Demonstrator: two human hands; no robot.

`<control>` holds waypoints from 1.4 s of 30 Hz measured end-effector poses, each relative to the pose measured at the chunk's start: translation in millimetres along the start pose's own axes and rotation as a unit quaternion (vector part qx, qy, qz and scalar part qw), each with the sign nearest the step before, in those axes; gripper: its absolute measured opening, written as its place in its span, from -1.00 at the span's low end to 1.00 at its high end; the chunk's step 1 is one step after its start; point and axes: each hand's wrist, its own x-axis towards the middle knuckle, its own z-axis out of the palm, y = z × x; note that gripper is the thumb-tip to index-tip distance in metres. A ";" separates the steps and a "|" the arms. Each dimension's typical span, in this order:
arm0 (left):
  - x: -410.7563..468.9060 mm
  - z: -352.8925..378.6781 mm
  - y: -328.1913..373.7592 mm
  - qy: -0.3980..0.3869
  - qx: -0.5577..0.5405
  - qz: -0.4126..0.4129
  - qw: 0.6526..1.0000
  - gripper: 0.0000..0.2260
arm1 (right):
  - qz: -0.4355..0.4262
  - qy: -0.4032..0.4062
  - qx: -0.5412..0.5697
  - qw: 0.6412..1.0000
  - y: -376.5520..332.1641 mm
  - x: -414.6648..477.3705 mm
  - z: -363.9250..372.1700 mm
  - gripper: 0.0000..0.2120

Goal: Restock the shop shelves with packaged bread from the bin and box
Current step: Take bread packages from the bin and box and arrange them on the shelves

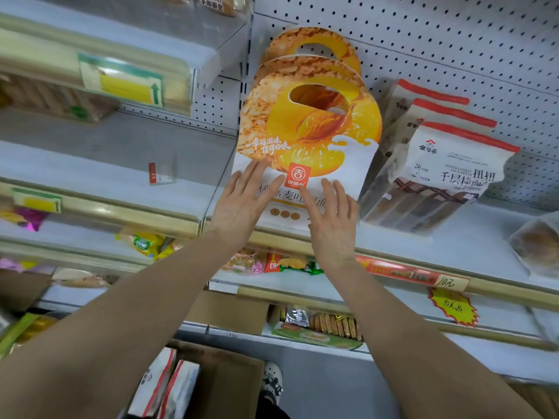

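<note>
An orange and white bread gift box (308,137) with a cut-out handle stands upright at the front of the white shelf (472,237), with two more like it lined up behind it. My left hand (245,201) and my right hand (332,222) both lie flat with straight fingers against the lower white front of the box. To the right of the boxes stand three red-topped bags of stick bread (435,173) in a row. Below, a brown cardboard box (223,379) on the floor holds two white bread packs (165,385).
A pegboard back wall (453,49) rises behind the shelf. A clear bread bag (538,243) lies at the far right. The left shelf section (106,164) holds a small price tag holder. Lower shelves carry snack packs (290,263) and a yellow price star (453,308). A shoe (272,379) shows beside the cardboard box.
</note>
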 end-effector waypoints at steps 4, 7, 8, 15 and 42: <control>-41.3 -1.9 -1.9 -0.023 -0.030 -0.022 0.999 0.05 | -0.001 -0.031 0.043 0.999 -26.8 -25.8 -18.0 -0.14; -77.0 2.0 -5.6 -0.002 -0.056 -0.038 0.998 -0.13 | -0.021 -0.057 0.072 0.996 -53.2 -50.1 -26.9 -0.14; -91.9 5.8 -7.3 0.001 -0.066 -0.049 0.997 -0.20 | -0.032 -0.070 0.084 0.994 -63.9 -60.8 -26.9 -0.15; -195.1 35.7 -14.7 -0.068 -0.102 -0.135 0.983 -0.33 | -0.088 -0.179 0.163 0.966 -134.8 -133.4 -15.7 -0.04; -514.7 280.4 55.0 -0.283 -0.214 -0.577 0.735 -0.48 | -0.268 -0.466 0.245 0.806 -283.8 -357.1 216.5 -0.17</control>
